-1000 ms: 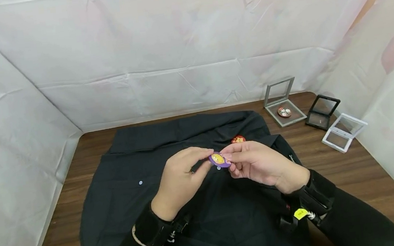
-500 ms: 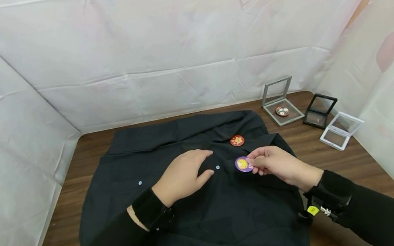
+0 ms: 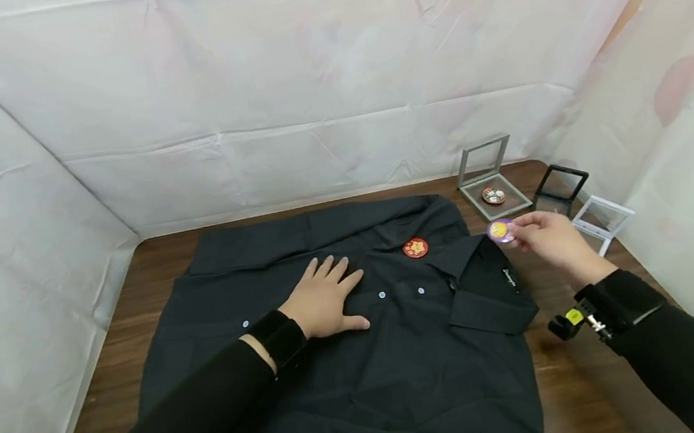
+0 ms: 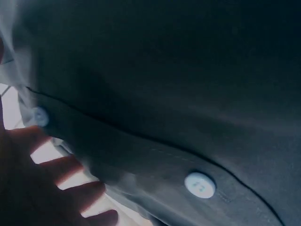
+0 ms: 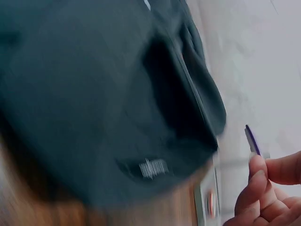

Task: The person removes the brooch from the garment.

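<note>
While the left hand [image 3: 324, 294] rests with spread fingers on the black cloth shirt with small pale buttons [image 3: 398, 382], the right hand [image 3: 552, 243] pinches the round purple badge with a yellow picture [image 3: 499, 230]. So the left grip has its fingers apart and holds nothing; the right grip is clamped on this badge, seen near the far edge of the folded collar [image 3: 489, 309]. How high it hangs, I cannot tell.

From where I stand, only a narrow strip of the brown wooden surface [image 3: 563, 363] separates the collar from the grey-framed square case [image 3: 508, 191]. The black-framed case [image 3: 557, 187] and the white-framed case [image 3: 605, 215] are partly behind the right hand. Wider bare wood lies nearer to the person.

I judge the step as a transfer of the badge; the next move seems to require a flat, soft lowering, avoiding the raised lids.
</note>
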`<state>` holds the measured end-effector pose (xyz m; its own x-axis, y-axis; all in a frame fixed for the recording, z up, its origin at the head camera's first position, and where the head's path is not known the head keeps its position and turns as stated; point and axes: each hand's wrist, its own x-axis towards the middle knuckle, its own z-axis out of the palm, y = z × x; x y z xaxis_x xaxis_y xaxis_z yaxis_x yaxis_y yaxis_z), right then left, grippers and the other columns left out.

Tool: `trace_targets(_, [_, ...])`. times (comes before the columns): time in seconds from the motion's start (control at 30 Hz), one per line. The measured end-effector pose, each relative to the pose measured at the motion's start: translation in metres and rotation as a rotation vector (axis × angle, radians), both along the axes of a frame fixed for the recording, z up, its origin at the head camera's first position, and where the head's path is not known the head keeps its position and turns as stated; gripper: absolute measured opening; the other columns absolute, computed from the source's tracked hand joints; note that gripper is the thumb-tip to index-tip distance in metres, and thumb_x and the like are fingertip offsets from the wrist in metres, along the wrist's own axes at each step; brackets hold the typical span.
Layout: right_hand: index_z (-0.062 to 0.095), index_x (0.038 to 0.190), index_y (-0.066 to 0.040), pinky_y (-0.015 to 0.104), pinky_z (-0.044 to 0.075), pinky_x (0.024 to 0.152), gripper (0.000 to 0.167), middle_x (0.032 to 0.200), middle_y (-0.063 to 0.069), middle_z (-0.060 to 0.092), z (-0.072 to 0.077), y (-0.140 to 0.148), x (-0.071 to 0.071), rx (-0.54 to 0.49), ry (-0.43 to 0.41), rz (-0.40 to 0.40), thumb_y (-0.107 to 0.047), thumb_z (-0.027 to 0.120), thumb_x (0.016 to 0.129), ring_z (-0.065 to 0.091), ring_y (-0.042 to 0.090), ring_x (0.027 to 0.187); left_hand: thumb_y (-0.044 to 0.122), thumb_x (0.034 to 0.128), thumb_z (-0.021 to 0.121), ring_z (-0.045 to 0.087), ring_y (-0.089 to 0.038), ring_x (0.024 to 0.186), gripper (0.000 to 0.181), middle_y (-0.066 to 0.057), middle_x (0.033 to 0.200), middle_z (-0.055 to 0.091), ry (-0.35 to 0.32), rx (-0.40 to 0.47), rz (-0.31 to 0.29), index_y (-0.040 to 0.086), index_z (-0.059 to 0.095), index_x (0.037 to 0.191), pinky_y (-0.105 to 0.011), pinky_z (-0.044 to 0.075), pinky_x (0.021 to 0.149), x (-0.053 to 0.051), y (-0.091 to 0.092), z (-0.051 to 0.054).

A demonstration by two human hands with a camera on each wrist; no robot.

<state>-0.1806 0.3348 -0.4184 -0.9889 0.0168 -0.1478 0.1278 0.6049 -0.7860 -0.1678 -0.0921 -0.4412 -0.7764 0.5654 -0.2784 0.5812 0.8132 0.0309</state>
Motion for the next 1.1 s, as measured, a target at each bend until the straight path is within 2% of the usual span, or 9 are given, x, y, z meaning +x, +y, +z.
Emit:
trace_targets(0.1, [0.058, 0.128, 0.012, 0.024, 0.054, 0.066, 0.046, 0.092, 0.005, 0.074, 0.001, 0.023, -0.007, 0.003, 0.028, -0.086, -0.030, 0.053, 0.109, 0.065, 0.005, 0.077, 0.088, 0.0840, 0.049, 0.007, -0.038, 0.157, 0.103, -0.009, 0.172, 0.011, -0.020, -0.059, 0.068, 0.032, 0.022, 0.166, -0.061, 0.005, 0.123, -0.005, 0.001, -0.006])
trace_targets(0.2, [0.055, 0.130, 0.012, 0.022, 0.051, 0.062, 0.048, 0.088, 0.002, 0.073, 0.004, 0.037, -0.010, 0.042, 0.054, -0.163, -0.030, 0.051, 0.109, 0.063, -0.001, 0.072, 0.089, 0.0828, 0.050, 0.007, -0.039, 0.157, 0.105, -0.008, 0.173, 0.007, -0.041, -0.093, 0.098, 0.034, 0.018, 0.167, -0.062, 0.007, 0.122, -0.006, 0.000, -0.008])
trace_targets(0.27, [0.055, 0.130, 0.011, 0.024, 0.049, 0.060, 0.047, 0.088, 0.004, 0.074, 0.007, 0.042, -0.013, 0.080, 0.061, -0.200, -0.031, 0.049, 0.109, 0.062, 0.000, 0.071, 0.089, 0.0825, 0.051, 0.009, -0.039, 0.157, 0.106, -0.008, 0.173, 0.007, -0.053, -0.109, 0.109, 0.034, 0.017, 0.167, -0.061, 0.008, 0.122, -0.006, -0.001, -0.010])
trace_targets(0.4, [0.058, 0.127, 0.010, 0.029, 0.047, 0.060, 0.045, 0.094, 0.014, 0.073, 0.012, 0.045, -0.021, 0.196, 0.083, -0.230, -0.030, 0.047, 0.109, 0.062, 0.013, 0.075, 0.088, 0.0824, 0.052, 0.011, -0.040, 0.156, 0.106, -0.009, 0.172, 0.008, -0.066, -0.115, 0.120, 0.034, 0.017, 0.167, -0.061, 0.010, 0.122, -0.005, -0.003, -0.012])
trace_targets(0.6, [0.062, 0.118, 0.010, 0.040, 0.045, 0.066, 0.040, 0.112, 0.031, 0.063, 0.014, 0.041, -0.039, 0.289, 0.106, -0.280, -0.025, 0.048, 0.105, 0.059, 0.040, 0.092, 0.087, 0.0825, 0.054, 0.013, -0.043, 0.155, 0.107, -0.011, 0.172, 0.010, -0.057, -0.102, 0.131, 0.031, 0.020, 0.167, -0.061, 0.012, 0.122, -0.002, -0.006, -0.013])
trace_targets(0.73, [0.064, 0.118, 0.010, 0.043, 0.047, 0.066, 0.039, 0.117, 0.033, 0.063, 0.008, 0.040, -0.052, 0.338, 0.072, -0.364, -0.018, 0.047, 0.097, 0.059, 0.046, 0.097, 0.087, 0.0823, 0.054, 0.012, -0.042, 0.155, 0.107, -0.011, 0.172, 0.010, -0.050, -0.118, 0.136, 0.031, 0.019, 0.167, -0.060, 0.010, 0.123, 0.001, -0.005, -0.012])
trace_targets(0.87, [0.066, 0.123, 0.009, 0.050, 0.051, 0.073, 0.042, 0.125, 0.035, 0.062, -0.001, 0.044, -0.061, 0.372, 0.000, -0.460, -0.014, 0.049, 0.093, 0.060, 0.049, 0.105, 0.088, 0.0822, 0.053, 0.010, -0.042, 0.156, 0.108, -0.012, 0.172, 0.008, -0.062, -0.118, 0.130, 0.031, 0.017, 0.167, -0.058, 0.006, 0.123, 0.002, -0.001, -0.010])
trace_targets(0.97, [0.060, 0.130, 0.013, 0.058, 0.053, 0.076, 0.047, 0.125, 0.038, 0.059, -0.004, 0.047, -0.066, 0.428, -0.062, -0.487, -0.017, 0.053, 0.095, 0.060, 0.053, 0.106, 0.087, 0.0819, 0.054, 0.011, -0.043, 0.155, 0.109, -0.013, 0.172, 0.008, -0.064, -0.109, 0.127, 0.030, 0.016, 0.167, -0.057, 0.007, 0.124, 0.004, 0.001, -0.009])
trace_targets(1.1, [0.050, 0.138, 0.017, 0.061, 0.054, 0.077, 0.058, 0.124, 0.041, 0.058, -0.008, 0.049, -0.073, 0.482, -0.120, -0.491, -0.022, 0.055, 0.096, 0.061, 0.055, 0.107, 0.086, 0.0814, 0.055, 0.013, -0.044, 0.155, 0.110, -0.014, 0.172, 0.010, -0.050, -0.108, 0.128, 0.029, 0.018, 0.167, -0.057, 0.009, 0.124, 0.008, 0.003, -0.008])
